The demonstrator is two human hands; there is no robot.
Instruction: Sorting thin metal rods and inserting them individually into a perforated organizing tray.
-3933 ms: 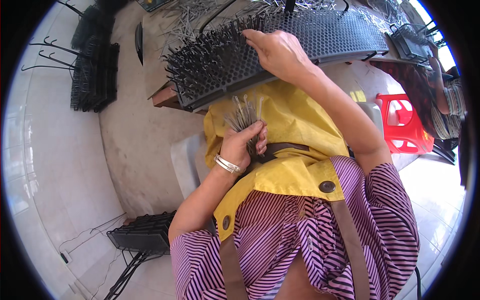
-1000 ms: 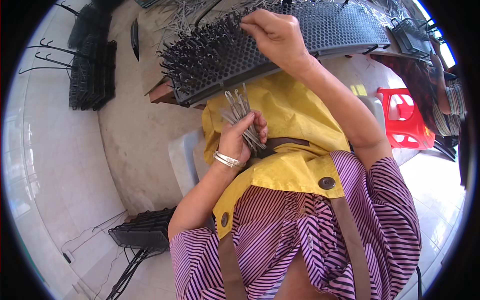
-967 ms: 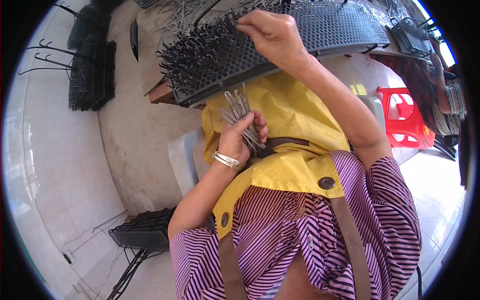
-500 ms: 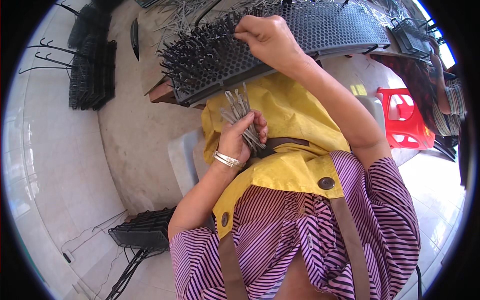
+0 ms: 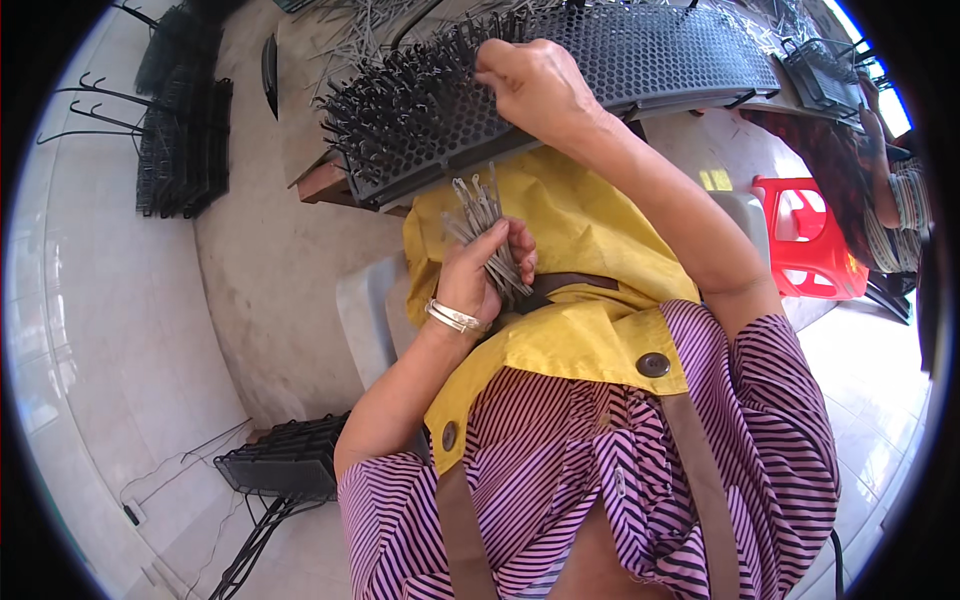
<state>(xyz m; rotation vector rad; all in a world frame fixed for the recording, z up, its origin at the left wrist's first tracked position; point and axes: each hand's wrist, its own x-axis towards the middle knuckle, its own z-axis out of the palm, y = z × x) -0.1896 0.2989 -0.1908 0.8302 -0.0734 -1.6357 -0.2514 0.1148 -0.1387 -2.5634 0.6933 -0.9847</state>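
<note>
In my left hand (image 5: 487,262) is a bundle of thin grey metal strips (image 5: 478,205), gripped above my lap with their looped ends pointing up and away. My right hand (image 5: 537,88) is over the black perforated rack (image 5: 650,55), its thumb and fingers pinched together. Whatever lies between those fingertips is too small or hidden to make out. Beside them, several dark upright strips (image 5: 400,115) crowd the rack's left part, standing in its holes. To the right of my hand the rack's holes show bare.
Loose grey strips (image 5: 350,30) lie heaped on the table behind the rack. Stacked black racks (image 5: 185,140) stand at the left wall, another black rack (image 5: 290,460) on the floor at lower left. A red plastic stool (image 5: 812,235) and another person's arm (image 5: 880,165) are at right.
My right hand has shifted very slightly right and down over the rack, still pinched. My left hand stays in place with the bundle.
</note>
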